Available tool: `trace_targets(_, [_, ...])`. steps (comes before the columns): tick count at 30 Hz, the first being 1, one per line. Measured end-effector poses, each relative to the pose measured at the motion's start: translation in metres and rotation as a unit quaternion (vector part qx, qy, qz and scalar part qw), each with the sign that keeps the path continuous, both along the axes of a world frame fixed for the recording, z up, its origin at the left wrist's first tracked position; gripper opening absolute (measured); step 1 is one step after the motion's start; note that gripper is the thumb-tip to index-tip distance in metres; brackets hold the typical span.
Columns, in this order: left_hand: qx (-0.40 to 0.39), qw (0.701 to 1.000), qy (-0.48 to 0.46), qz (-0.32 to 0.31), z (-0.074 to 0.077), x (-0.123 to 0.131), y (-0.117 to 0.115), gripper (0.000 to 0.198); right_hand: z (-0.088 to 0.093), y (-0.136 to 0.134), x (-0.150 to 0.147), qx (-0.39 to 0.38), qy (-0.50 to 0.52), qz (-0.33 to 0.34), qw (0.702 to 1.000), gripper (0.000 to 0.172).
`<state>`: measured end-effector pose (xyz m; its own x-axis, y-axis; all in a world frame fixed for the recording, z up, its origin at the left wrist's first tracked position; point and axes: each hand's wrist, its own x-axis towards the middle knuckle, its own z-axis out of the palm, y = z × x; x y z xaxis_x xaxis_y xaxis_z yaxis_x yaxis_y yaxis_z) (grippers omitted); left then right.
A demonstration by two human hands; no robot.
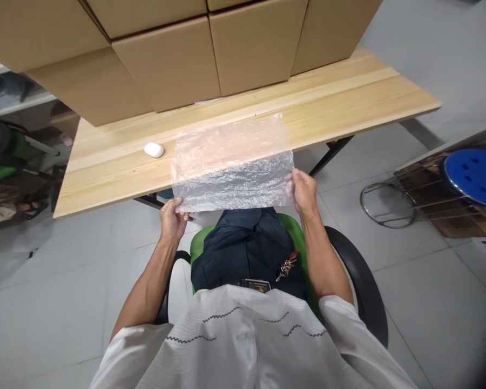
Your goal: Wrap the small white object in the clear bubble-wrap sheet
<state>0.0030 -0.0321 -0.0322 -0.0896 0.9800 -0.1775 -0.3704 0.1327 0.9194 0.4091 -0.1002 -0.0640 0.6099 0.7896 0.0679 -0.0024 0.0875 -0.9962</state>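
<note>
I hold a clear, crinkled plastic bag stretched flat in front of me, over the near edge of a light wooden table. My left hand pinches its lower left corner. My right hand grips its lower right edge. Both hands are closed on the plastic. A small white oval case lies on the table left of the bag.
Several large cardboard boxes stand along the back of the table. I sit on a green chair with black armrests. A blue round stool with a metal ring base stands at right. Another person's sandalled feet show at far left.
</note>
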Motion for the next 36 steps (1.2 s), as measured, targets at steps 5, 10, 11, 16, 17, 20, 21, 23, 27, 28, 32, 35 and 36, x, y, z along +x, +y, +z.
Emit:
trace_targets(5, [-0.021,1.000,-0.017,-0.002,-0.002,-0.003,0.003,0.039,0.026,0.023,0.023,0.042,-0.126,-0.092,0.987,0.058])
trace_targets(10, [-0.041,0.999,-0.036,0.002,-0.002,-0.001,0.004,0.030,0.071,0.082,0.048,-0.022,-0.339,-0.063,0.938,0.039])
trace_targets(11, [-0.044,0.998,-0.041,0.007,-0.001,-0.001,0.004,0.031,0.079,0.096,0.051,-0.051,-0.375,-0.042,0.925,0.039])
trace_targets(16, [-0.047,0.998,-0.041,0.026,-0.003,-0.002,0.004,0.036,0.107,0.152,0.048,-0.209,-0.483,0.043,0.849,0.063])
trace_targets(17, [-0.048,0.998,-0.038,0.031,-0.003,-0.002,0.004,0.036,0.111,0.158,0.044,-0.235,-0.488,0.050,0.839,0.065])
trace_targets(20, [-0.054,0.997,-0.032,0.042,-0.006,-0.003,0.004,0.039,0.125,0.167,0.032,-0.295,-0.500,0.068,0.811,0.063])
trace_targets(21, [-0.055,0.997,-0.031,0.044,-0.007,-0.004,0.004,0.040,0.130,0.168,0.029,-0.309,-0.505,0.078,0.802,0.058])
trace_targets(23, [-0.060,0.997,-0.030,0.048,-0.008,-0.005,0.004,0.042,0.138,0.170,0.024,-0.332,-0.512,0.097,0.786,0.050])
trace_targets(27, [-0.060,0.996,-0.032,0.053,-0.009,-0.006,0.002,0.041,0.144,0.172,0.022,-0.362,-0.514,0.100,0.771,0.042])
trace_targets(28, [-0.059,0.996,-0.030,0.053,-0.009,-0.006,0.002,0.040,0.143,0.173,0.022,-0.362,-0.515,0.093,0.772,0.040])
trace_targets(32, [-0.055,0.998,-0.015,0.039,-0.010,-0.005,0.001,0.042,0.132,0.173,0.028,-0.330,-0.509,0.053,0.793,0.041])
trace_targets(35, [-0.049,0.999,-0.002,0.024,-0.011,-0.006,0.001,0.044,0.123,0.173,0.034,-0.294,-0.492,0.037,0.818,0.041])
trace_targets(36, [-0.048,0.999,0.002,0.018,-0.011,-0.006,0.001,0.044,0.121,0.173,0.036,-0.282,-0.489,0.035,0.825,0.040])
